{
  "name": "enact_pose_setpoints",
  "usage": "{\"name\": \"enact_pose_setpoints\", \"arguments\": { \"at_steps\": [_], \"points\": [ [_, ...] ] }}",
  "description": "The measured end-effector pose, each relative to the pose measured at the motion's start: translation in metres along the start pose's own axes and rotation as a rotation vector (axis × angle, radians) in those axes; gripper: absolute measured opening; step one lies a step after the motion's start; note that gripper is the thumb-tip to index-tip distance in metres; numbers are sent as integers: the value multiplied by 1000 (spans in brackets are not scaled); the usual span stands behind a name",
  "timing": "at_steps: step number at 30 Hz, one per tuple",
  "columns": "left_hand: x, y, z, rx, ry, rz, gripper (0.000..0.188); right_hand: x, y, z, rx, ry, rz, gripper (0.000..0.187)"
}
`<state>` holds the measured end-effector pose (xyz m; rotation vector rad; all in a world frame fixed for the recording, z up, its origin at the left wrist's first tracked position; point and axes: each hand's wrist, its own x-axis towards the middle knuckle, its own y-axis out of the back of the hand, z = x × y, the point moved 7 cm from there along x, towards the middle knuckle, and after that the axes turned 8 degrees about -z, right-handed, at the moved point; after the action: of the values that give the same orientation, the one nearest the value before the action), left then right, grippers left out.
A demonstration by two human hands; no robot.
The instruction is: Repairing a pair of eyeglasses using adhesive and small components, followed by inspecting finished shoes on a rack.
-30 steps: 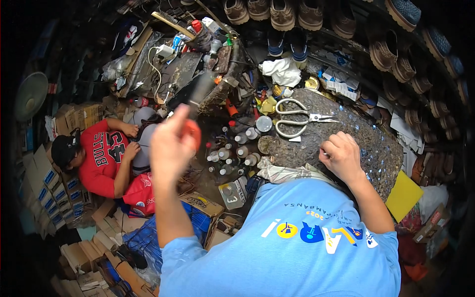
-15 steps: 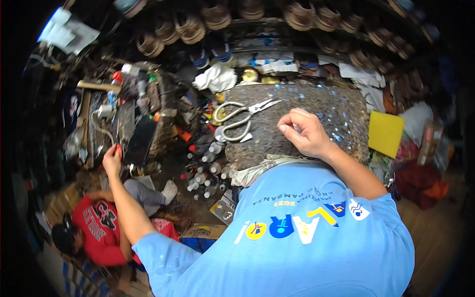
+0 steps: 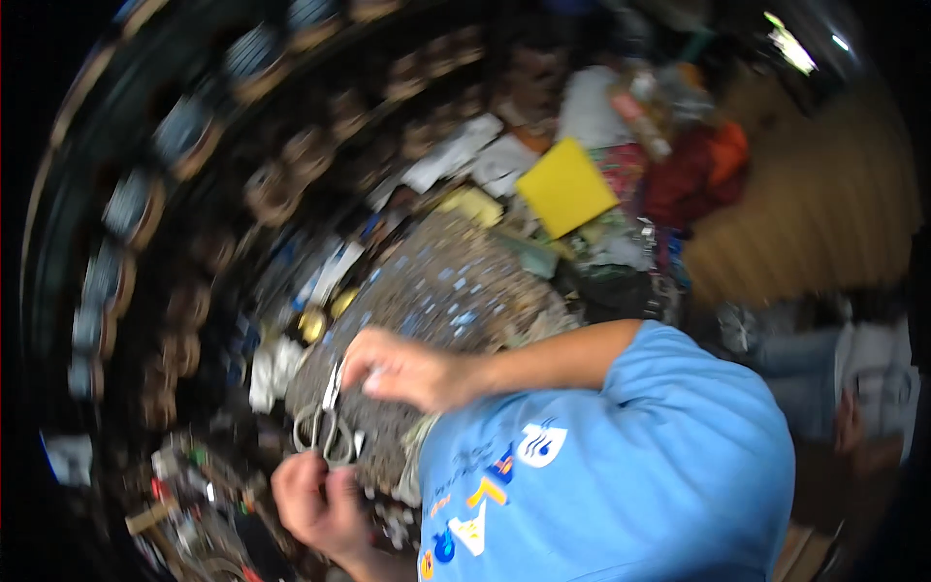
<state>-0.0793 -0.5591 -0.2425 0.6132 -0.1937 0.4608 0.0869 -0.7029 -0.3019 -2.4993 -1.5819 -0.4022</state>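
My right hand (image 3: 417,376) is over the near part of a dark, rough work slab (image 3: 432,267), its fingers curled in. Whatever they may hold is hidden. Right by its fingertips are the blades of a large pair of scissors (image 3: 325,434) with pale looped handles, lying on the slab. My left hand (image 3: 320,504) is beside the handle loops, thumb raised near the fingers. Blur hides whether it holds anything or touches the handles. Small blue flecks are scattered over the slab.
A yellow square sheet (image 3: 567,187) lies past the slab, near a dark red and orange bundle (image 3: 698,175). Shelves of shoes (image 3: 189,136) curve along the left and back. White crumpled cloth (image 3: 276,371) lies beside the slab. Another person's hand (image 3: 849,422) shows at the right.
The view has swung to the right and blurred. My left hand has come from the cluttered bench, where it pinched something red, to beside the scissors. My right hand is now near their blades.
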Motion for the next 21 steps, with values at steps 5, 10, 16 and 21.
{"name": "enact_pose_setpoints", "arguments": {
  "at_steps": [5,10,16,21],
  "points": [
    [29,-112,10,-121,-70,-111,34,-18,7,-45,111,62,101,29],
    [44,-152,31,-163,-254,-238,22,-53,34,-51,64,63,228,42],
    [48,-174,42,-273,-308,-438,25,-120,58,-87,-629,-32,340,84],
    [44,-179,47,-354,-265,-493,23,-183,23,-55,-440,-660,-364,60]
  ]
}}
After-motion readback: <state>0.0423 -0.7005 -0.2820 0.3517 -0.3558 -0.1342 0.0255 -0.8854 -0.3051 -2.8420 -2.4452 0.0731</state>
